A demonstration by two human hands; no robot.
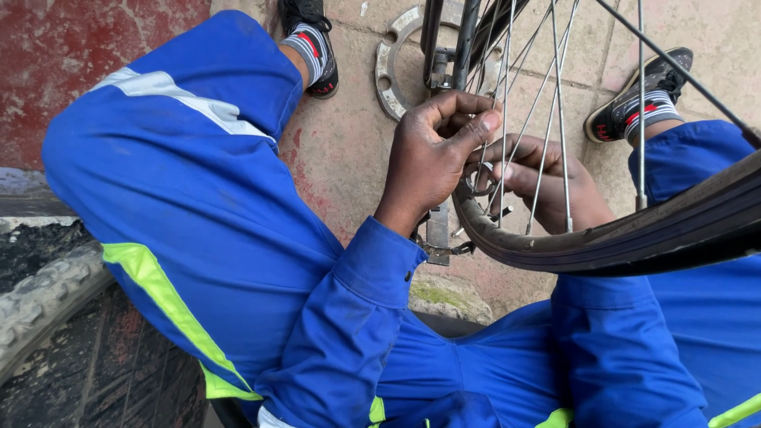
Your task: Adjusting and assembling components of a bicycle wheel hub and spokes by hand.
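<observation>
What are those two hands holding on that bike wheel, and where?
Both hands, left and right, pinch the wheel's thin spokes just inside the rim; whether a small tool sits in the grip cannot be told.

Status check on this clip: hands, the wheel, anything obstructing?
Left hand and right hand both at the bicycle wheel rim, fingers pinching among the spokes. Grasp detail hidden. Metal ring lies on the pavement beyond, clear of the hands.

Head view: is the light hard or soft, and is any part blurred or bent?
Head view: soft, even daylight with no hard shadows; the hands, left and right, are sharp at the spokes; the near rim looks curved and oversized by the wide lens; no glare.
</observation>
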